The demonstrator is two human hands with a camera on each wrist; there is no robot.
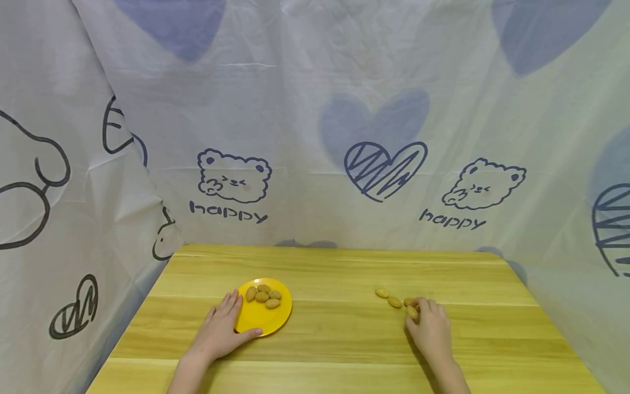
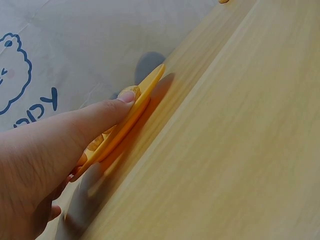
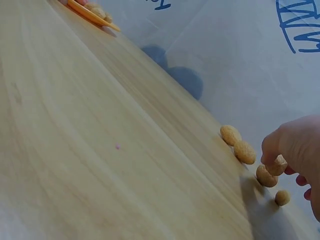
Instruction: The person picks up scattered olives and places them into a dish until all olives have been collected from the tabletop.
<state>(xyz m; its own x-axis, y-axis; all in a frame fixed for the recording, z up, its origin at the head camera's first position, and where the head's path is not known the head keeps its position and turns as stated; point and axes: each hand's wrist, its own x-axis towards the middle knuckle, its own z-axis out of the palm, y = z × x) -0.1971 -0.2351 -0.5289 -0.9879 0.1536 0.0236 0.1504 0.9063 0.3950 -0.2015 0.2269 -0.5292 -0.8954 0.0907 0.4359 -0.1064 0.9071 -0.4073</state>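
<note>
A yellow plate (image 1: pixel 262 324) holds several tan, oval nuts (image 1: pixel 262 296) with rough skins. My left hand (image 1: pixel 219 331) rests against the plate's left side, fingers fairly straight and the thumb on the near rim. In the left wrist view, the left thumb (image 2: pixel 107 111) lies across the plate's edge. To the right, my right hand (image 1: pixel 432 328) is down at a loose row of nuts (image 1: pixel 395 302). Thumb and fingertips pinch one nut (image 3: pixel 276 166), seen in the right wrist view. Another nut (image 3: pixel 267 176) sits just below it, and a smaller-looking one (image 3: pixel 282 197) lies nearer the camera.
A wooden table (image 1: pixel 325 328) spans the space between plate and loose nuts. White cloth (image 1: pixel 305 120) printed with hearts, bears and lettering hangs behind the table's far edge and along the sides. A tiny pink speck (image 3: pixel 117 147) lies on the tabletop.
</note>
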